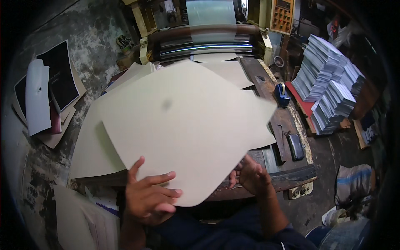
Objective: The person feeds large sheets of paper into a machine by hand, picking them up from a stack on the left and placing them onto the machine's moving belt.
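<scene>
A large cream sheet of paper or thin card (pixel 183 129) is slanted across the work surface, its near rounded corner toward me. My left hand (pixel 152 189) is at its near left edge, fingers spread over the corner. At the near right edge is my right hand (pixel 254 175), palm turned up and fingers loosely bent and apart; some fingertips pass behind the sheet, so their contact is hidden. Beneath, more cream sheets (pixel 89 146) lie at the left. Another cream sheet (pixel 225 68) lies farther back, before the machine's rollers (pixel 204 48).
A roller machine with a clear film web (pixel 210 16) stands at the back. On the bed's right side are a blue tape dispenser (pixel 282 95) and a dark case (pixel 296 146). Paper stacks (pixel 321 71) stand at right; printed sheets (pixel 64 79) lie at left.
</scene>
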A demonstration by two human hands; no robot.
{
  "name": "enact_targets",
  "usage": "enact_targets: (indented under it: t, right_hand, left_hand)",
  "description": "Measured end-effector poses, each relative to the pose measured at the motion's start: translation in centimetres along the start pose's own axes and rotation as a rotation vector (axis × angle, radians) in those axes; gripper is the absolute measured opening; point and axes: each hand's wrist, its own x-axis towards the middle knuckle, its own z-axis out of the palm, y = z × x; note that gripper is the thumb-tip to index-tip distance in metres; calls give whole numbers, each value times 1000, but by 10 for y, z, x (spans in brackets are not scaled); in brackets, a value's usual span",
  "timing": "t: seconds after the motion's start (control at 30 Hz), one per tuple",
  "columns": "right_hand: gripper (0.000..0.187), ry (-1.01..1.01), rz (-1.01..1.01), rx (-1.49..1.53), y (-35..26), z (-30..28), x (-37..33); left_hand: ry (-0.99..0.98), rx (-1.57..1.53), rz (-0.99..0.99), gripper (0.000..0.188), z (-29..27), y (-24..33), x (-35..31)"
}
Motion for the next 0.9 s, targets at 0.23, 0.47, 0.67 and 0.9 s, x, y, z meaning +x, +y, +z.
enact_targets:
  t: [0.23, 0.47, 0.67, 0.9]
  right_hand:
    - [29, 546, 349, -25, 38, -49, -50]
    - [26, 783, 445, 42, 109, -80, -134]
    - [41, 794, 660, 60, 123, -55, -180]
    - [45, 759, 686, 62, 119, -42, -183]
  left_hand:
    - [-66, 190, -4, 48, -7, -22, -2]
    - [74, -50, -417, 53, -30, -59, -4]
    - [119, -222, -642, 46, -26, -67, -7]
    - [189, -327, -807, 38, -30, -78, -17]
